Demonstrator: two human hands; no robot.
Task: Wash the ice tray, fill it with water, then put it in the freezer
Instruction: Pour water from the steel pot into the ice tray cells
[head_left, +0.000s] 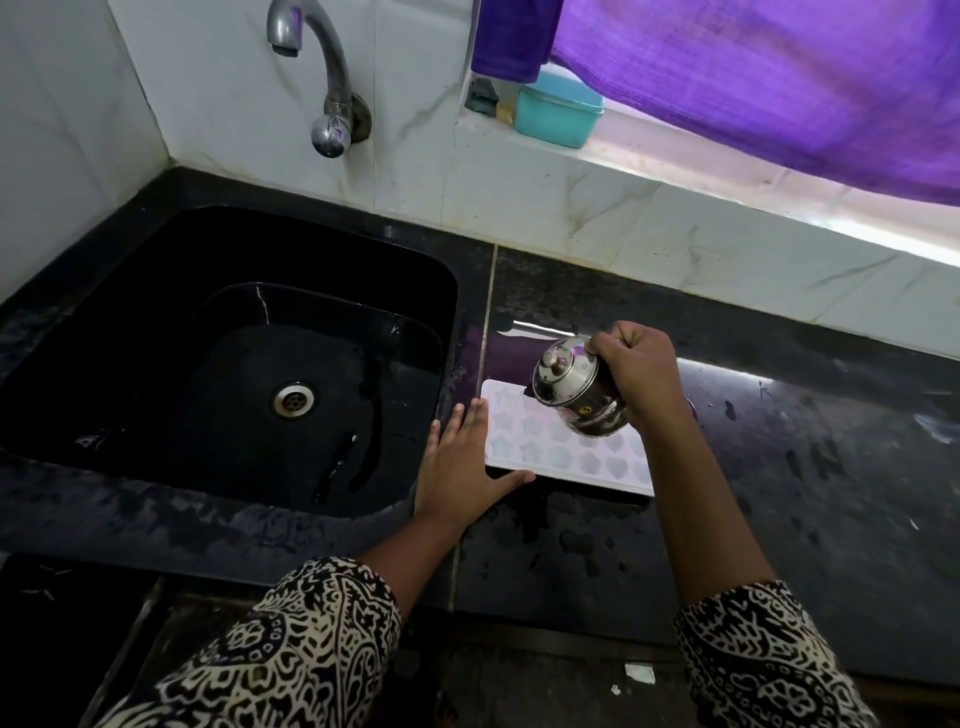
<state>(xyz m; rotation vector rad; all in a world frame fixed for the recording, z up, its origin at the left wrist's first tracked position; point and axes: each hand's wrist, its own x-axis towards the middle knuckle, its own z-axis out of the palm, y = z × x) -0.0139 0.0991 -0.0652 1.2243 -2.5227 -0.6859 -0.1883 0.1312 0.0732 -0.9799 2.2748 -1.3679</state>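
White ice tray lies flat on the bench, just right of the sink. Right hand grips a steel pot tilted over it; left hand lies flat, fingers spread, touching its near-left corner.

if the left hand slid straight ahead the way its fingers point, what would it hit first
Nothing close. The left hand lies flat beside the ice tray, fingers aimed along the countertop strip beside the sink. First contact would probably be the tiled wall.
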